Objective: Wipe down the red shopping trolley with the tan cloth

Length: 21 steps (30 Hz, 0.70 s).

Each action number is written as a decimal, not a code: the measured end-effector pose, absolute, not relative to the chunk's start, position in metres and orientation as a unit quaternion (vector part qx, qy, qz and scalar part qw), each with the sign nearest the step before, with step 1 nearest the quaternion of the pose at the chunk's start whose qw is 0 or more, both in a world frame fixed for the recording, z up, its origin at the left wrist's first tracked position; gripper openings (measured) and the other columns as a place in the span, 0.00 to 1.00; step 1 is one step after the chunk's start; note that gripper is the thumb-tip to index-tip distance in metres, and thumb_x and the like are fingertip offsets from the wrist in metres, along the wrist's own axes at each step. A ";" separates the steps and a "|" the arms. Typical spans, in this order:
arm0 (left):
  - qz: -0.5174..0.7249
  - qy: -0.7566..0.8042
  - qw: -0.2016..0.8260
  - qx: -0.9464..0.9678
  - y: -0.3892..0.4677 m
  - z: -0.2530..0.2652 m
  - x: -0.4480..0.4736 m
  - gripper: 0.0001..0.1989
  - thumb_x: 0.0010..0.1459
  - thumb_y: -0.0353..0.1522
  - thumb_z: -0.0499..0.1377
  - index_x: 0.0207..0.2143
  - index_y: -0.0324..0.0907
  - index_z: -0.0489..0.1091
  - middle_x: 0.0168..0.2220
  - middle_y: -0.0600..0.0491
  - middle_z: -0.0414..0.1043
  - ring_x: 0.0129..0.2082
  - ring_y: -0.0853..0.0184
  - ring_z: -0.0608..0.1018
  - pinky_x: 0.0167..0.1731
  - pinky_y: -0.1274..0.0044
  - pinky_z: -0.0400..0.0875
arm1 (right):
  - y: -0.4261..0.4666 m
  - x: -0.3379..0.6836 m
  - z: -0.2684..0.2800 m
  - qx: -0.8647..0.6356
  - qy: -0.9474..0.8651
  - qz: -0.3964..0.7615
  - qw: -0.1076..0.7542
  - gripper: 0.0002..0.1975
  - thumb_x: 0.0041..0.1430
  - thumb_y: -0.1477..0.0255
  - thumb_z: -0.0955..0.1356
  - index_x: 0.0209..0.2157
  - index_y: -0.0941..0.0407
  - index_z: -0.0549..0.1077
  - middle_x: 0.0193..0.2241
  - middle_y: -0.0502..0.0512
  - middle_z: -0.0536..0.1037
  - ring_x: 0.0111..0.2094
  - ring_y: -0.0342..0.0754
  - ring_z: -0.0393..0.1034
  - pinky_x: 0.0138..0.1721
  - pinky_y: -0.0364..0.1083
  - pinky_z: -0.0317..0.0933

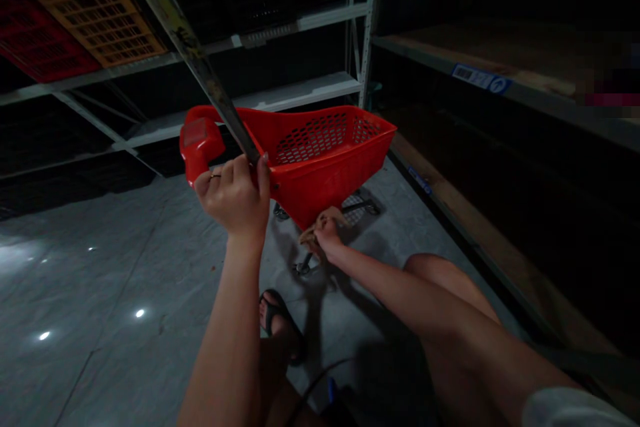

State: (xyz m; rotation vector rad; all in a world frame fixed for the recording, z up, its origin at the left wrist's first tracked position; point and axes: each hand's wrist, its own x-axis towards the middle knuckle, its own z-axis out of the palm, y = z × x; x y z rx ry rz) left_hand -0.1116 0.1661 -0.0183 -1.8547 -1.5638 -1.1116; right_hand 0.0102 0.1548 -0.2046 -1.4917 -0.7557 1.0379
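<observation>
A red plastic shopping cart (320, 160) with a perforated basket stands on the grey floor in front of me, on small wheels. My left hand (235, 197) is closed around a long grey metal bar (195, 53) that slants up to the upper left, right beside the cart's red handle (199, 143). My right hand (327, 233) reaches under the basket and presses a tan cloth (320, 223) against its lower front. My bare knee (440, 287) and a foot in a black sandal (280, 323) are below.
Metal shelving runs along the back and right. An orange crate (100, 17) and a red crate (35, 40) sit on the upper left shelf. A wooden shelf board with a blue label (480, 79) is on the right. Glossy floor (100, 293) spreads to the left.
</observation>
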 end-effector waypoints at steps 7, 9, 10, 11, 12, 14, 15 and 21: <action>-0.423 -0.540 0.265 -0.678 0.167 -0.020 -0.114 0.14 0.68 0.44 0.52 0.39 0.47 0.72 0.33 0.47 0.78 0.35 0.57 0.76 0.47 0.61 0.62 | 0.207 0.044 -0.158 -0.557 -0.266 0.488 0.617 0.15 0.44 0.76 0.62 0.37 0.51 0.62 0.24 0.41 0.65 0.23 0.41 0.66 0.26 0.40 0.65; -0.427 -0.530 0.269 -0.681 0.167 -0.021 -0.115 0.13 0.67 0.44 0.52 0.40 0.47 0.72 0.33 0.47 0.78 0.37 0.56 0.77 0.47 0.61 0.63 | 0.222 0.061 -0.138 -0.496 -0.284 0.437 0.694 0.17 0.45 0.76 0.62 0.40 0.50 0.61 0.27 0.41 0.65 0.25 0.39 0.66 0.29 0.40 0.67; -0.425 -0.528 0.270 -0.684 0.167 -0.021 -0.116 0.13 0.67 0.43 0.53 0.41 0.47 0.72 0.34 0.47 0.78 0.37 0.56 0.77 0.47 0.61 0.63 | 0.228 0.069 -0.131 -0.475 -0.292 0.400 0.727 0.18 0.45 0.76 0.63 0.40 0.50 0.61 0.28 0.42 0.65 0.25 0.39 0.66 0.30 0.39 0.67; -0.422 -0.528 0.269 -0.686 0.166 -0.021 -0.117 0.13 0.67 0.43 0.53 0.41 0.47 0.72 0.34 0.47 0.78 0.38 0.56 0.77 0.47 0.61 0.63 | 0.232 0.077 -0.126 -0.467 -0.301 0.364 0.748 0.18 0.46 0.75 0.63 0.41 0.50 0.61 0.30 0.43 0.65 0.26 0.39 0.65 0.30 0.39 0.67; -0.418 -0.529 0.267 -0.688 0.166 -0.021 -0.118 0.12 0.67 0.42 0.53 0.42 0.47 0.72 0.35 0.46 0.78 0.39 0.56 0.77 0.48 0.60 0.63 | 0.236 0.083 -0.125 -0.473 -0.310 0.333 0.755 0.17 0.47 0.74 0.64 0.41 0.50 0.61 0.32 0.44 0.66 0.28 0.39 0.65 0.30 0.39 0.66; -0.408 -0.540 0.255 -0.691 0.165 -0.021 -0.119 0.13 0.67 0.42 0.53 0.43 0.47 0.72 0.36 0.46 0.78 0.40 0.55 0.77 0.49 0.59 0.62 | 0.239 0.090 -0.131 -0.506 -0.326 0.292 0.743 0.16 0.50 0.72 0.65 0.43 0.50 0.61 0.37 0.48 0.67 0.33 0.41 0.67 0.32 0.40 0.66; -0.402 -0.549 0.247 -0.690 0.164 -0.020 -0.119 0.13 0.67 0.42 0.52 0.43 0.46 0.72 0.36 0.45 0.78 0.41 0.54 0.77 0.50 0.58 0.62 | 0.238 0.092 -0.137 -0.532 -0.320 0.281 0.731 0.15 0.51 0.71 0.64 0.42 0.51 0.62 0.40 0.50 0.68 0.37 0.43 0.68 0.35 0.41 0.67; -0.393 -0.591 0.190 -0.678 0.164 -0.017 -0.116 0.15 0.65 0.42 0.53 0.43 0.43 0.73 0.39 0.42 0.77 0.46 0.50 0.76 0.54 0.54 0.58 | 0.227 0.082 -0.180 -0.633 -0.195 0.349 0.663 0.13 0.51 0.71 0.62 0.40 0.52 0.59 0.42 0.54 0.70 0.44 0.46 0.69 0.44 0.44 0.67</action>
